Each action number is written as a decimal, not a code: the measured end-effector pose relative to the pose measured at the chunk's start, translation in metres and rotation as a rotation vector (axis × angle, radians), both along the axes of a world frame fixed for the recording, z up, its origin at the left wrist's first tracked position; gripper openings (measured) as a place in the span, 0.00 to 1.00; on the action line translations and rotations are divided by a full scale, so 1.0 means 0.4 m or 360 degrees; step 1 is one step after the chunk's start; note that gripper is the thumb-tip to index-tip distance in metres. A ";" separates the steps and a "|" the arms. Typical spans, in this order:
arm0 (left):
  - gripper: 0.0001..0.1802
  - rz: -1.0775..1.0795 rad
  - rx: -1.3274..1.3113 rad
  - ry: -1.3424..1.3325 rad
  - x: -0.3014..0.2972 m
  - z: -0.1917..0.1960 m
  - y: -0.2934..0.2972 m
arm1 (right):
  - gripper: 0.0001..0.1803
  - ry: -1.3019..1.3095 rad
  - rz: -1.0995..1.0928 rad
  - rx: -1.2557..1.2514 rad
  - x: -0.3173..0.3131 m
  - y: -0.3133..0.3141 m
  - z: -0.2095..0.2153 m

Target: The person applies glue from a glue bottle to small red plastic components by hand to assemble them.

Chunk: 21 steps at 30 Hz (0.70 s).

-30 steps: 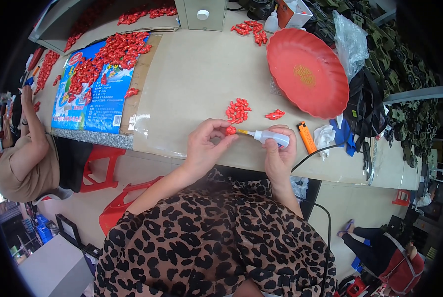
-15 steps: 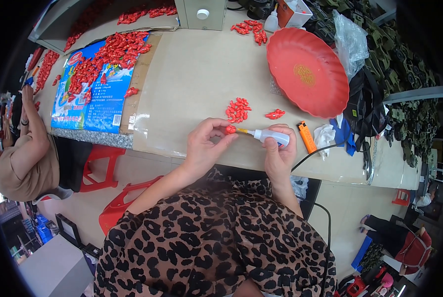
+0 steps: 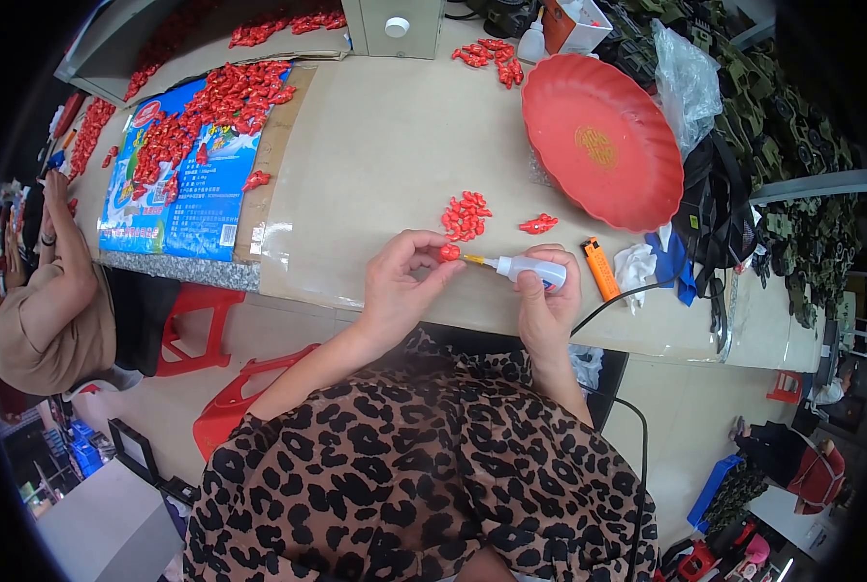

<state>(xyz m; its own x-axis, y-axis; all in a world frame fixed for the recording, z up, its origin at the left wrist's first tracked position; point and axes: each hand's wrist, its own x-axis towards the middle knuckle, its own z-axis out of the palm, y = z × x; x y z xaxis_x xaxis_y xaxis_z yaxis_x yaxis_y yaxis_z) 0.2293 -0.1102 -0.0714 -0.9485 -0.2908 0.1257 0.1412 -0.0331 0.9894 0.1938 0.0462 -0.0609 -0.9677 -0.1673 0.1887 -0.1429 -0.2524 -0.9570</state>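
Between the thumb and fingertips of my left hand (image 3: 401, 281) is a small glossy red piece (image 3: 450, 252); its exact kind is too small to tell. My right hand (image 3: 547, 301) grips a white squeeze glue bottle (image 3: 532, 273), tilted sideways with its narrow yellowish nozzle toward the red piece. The nozzle tip is at or very close to the piece; I cannot tell whether they touch. Just beyond my fingers lies a small pile of similar red pieces (image 3: 466, 216). To its right sits a little group of joined red pieces (image 3: 538, 224).
A red scalloped plate (image 3: 637, 145) stands at the back right. An orange lighter (image 3: 601, 270) and white crumpled tissue (image 3: 635, 272) lie right of my hand. Many red pieces cover a blue printed sheet (image 3: 186, 218) at left. A person (image 3: 50, 310) sits at the far left.
The glue bottle's nozzle has shifted very slightly, and my hands stay almost in the same place. A person in the far right background has moved.
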 end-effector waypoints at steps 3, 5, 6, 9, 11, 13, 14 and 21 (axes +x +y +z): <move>0.16 -0.0031 -0.0054 0.0010 -0.001 -0.002 -0.001 | 0.13 0.0043 0.0011 -0.0024 -0.002 0.000 -0.004; 0.18 -0.0037 0.0125 0.0023 0.000 0.008 0.001 | 0.13 -0.0060 0.0011 -0.0140 -0.004 0.003 -0.002; 0.18 -0.0034 0.0124 0.0025 0.001 0.007 -0.002 | 0.12 -0.0164 0.0013 -0.0256 -0.004 0.004 -0.002; 0.18 -0.0227 0.0231 0.0010 -0.002 0.009 -0.020 | 0.12 -0.0374 0.0069 -0.0656 -0.017 0.008 0.016; 0.15 -0.0423 0.0355 -0.0117 -0.006 0.030 -0.035 | 0.12 -0.0390 0.0080 -0.0716 -0.020 0.012 0.018; 0.14 -0.0558 0.0325 -0.0157 -0.016 0.041 -0.053 | 0.12 -0.0406 0.0091 -0.0777 -0.022 0.014 0.022; 0.13 -0.0689 0.0297 -0.0201 -0.017 0.045 -0.059 | 0.12 -0.0391 0.0117 -0.0782 -0.023 0.013 0.025; 0.10 -0.0752 0.0999 -0.0212 -0.015 0.027 -0.043 | 0.13 -0.0269 0.0162 -0.0650 -0.019 0.005 0.030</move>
<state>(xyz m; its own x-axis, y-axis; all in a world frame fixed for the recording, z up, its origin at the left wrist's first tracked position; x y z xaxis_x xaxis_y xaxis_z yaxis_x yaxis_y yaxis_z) 0.2232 -0.1273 -0.0605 -0.9846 0.1673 -0.0512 -0.1451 -0.6169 0.7735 0.1862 0.0481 -0.0491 -0.9731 -0.2077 0.1000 0.0516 -0.6190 -0.7837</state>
